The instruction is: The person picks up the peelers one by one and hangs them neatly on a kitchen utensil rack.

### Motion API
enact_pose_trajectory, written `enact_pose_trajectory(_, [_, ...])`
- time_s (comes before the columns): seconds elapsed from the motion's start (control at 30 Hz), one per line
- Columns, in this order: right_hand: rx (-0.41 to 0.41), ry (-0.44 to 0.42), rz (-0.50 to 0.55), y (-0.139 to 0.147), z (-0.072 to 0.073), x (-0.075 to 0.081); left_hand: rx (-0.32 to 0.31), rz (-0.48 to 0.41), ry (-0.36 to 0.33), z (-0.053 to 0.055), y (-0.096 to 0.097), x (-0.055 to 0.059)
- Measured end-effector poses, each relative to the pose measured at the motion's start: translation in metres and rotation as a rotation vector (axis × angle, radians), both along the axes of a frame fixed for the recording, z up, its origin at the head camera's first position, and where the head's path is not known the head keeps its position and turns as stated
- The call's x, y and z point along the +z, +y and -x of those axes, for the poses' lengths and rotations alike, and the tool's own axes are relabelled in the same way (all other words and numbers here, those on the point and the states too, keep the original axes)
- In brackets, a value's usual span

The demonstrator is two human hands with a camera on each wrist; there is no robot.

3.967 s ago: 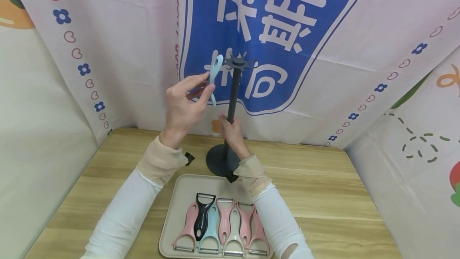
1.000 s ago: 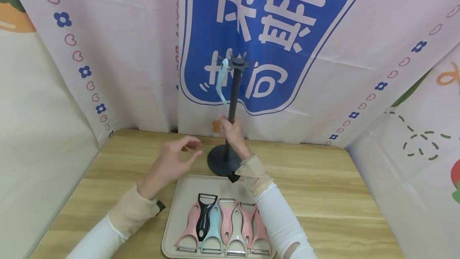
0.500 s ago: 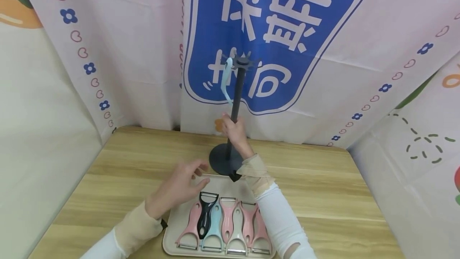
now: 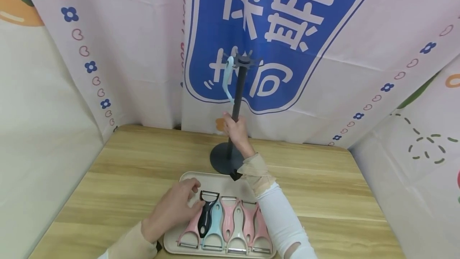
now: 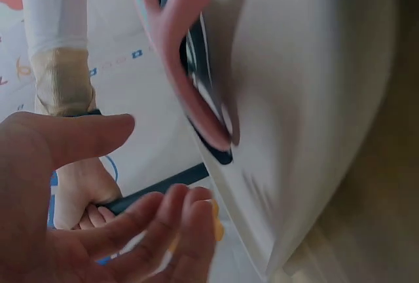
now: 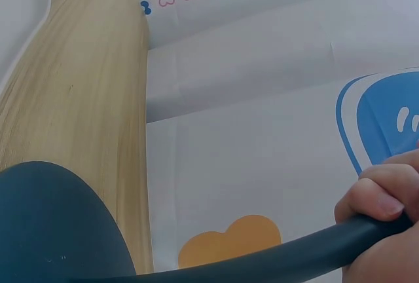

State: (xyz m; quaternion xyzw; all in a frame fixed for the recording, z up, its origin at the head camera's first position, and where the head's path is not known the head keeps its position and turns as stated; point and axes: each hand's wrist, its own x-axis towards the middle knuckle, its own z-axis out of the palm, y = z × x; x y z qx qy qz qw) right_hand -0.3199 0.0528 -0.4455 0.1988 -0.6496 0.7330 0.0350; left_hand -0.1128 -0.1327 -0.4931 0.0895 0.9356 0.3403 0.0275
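Observation:
My right hand grips the black pole of an upright hook stand, whose round base stands behind the tray. From one hook of the star-shaped top, a light-blue peeler hangs on the left side. My left hand hovers at the left of the beige tray, thumb and fingers spread beside a black peeler. A pink peeler is partly covered by that hand. The left wrist view shows the fingers apart from the peelers, holding nothing.
Farther right on the tray lie another light-blue peeler, a light-grey one and several pink peelers, packed side by side in alternating directions. The wooden table ends at a printed cloth backdrop.
My left hand hung the light-blue peeler on the hook, let go, and came down to the tray, now near the black peeler. The right hand has kept its grip on the pole.

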Motion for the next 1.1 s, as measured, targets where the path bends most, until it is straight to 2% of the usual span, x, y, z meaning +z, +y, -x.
enact_pose_trajectory(0.17, [0.005, 0.002, -0.003, 0.0, -0.001, 0.0, 0.02, 0.132, -0.085, -0.011, 0.001, -0.004])
enact_pose_trajectory(0.33, [0.008, 0.002, -0.001, 0.001, -0.001, 0.0, 0.006, 0.232, -0.106, -0.018, 0.001, -0.005])
enact_pose_trajectory(0.57, [0.019, 0.001, -0.01, 0.003, 0.0, 0.001, 0.002, 0.274, -0.168, -0.022, 0.004, -0.001])
enact_pose_trajectory(0.8, [0.026, -0.016, -0.018, 0.003, -0.001, 0.003, 0.014, 0.255, -0.254, -0.024, 0.006, 0.004])
enact_pose_trajectory(1.1, [0.002, 0.01, -0.001, 0.005, -0.001, 0.0, 0.016, 0.267, -0.258, -0.028, 0.007, 0.005])
